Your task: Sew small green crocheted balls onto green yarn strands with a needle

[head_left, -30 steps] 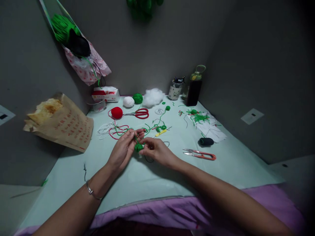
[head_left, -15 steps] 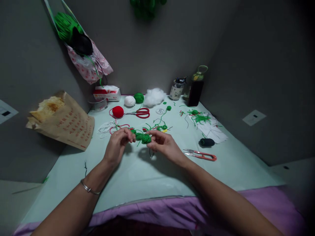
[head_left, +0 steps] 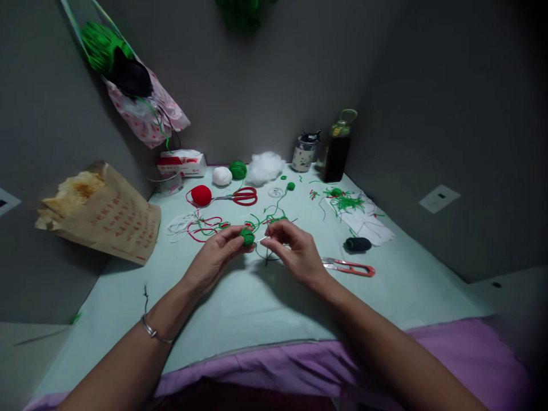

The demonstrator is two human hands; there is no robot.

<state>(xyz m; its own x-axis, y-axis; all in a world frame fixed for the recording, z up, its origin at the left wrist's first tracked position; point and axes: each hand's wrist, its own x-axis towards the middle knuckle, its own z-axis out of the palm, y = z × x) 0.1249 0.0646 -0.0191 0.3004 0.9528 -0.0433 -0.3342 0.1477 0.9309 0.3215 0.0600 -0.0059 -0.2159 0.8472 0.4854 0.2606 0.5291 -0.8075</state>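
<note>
Between the thumb and fingers of my left hand (head_left: 214, 254) is a small green crocheted piece (head_left: 247, 236), part of it covered by the fingers. Just right of it, my right hand (head_left: 296, 251) pinches a thin metal needle (head_left: 262, 239) that points toward the piece. A loop of dark thread (head_left: 268, 257) hangs below the needle. Behind the hands lie green and red yarn strands (head_left: 209, 224) and small crocheted bits. Orange-handled thread snips (head_left: 353, 268) rest right of my right hand, near a dark spool of thread (head_left: 358, 245).
Toward the back are a red yarn ball (head_left: 201, 195), red-handled scissors (head_left: 244, 196), white stuffing (head_left: 265, 168), a jar (head_left: 303, 157) and a bottle (head_left: 337, 151). A paper food bag (head_left: 124, 222) stands left. Yarn scraps (head_left: 349, 202) cover white paper at right.
The green piece now sits in my left hand alone. My right hand has let go of it and shows a needle in its pinch. The view has shifted slightly.
</note>
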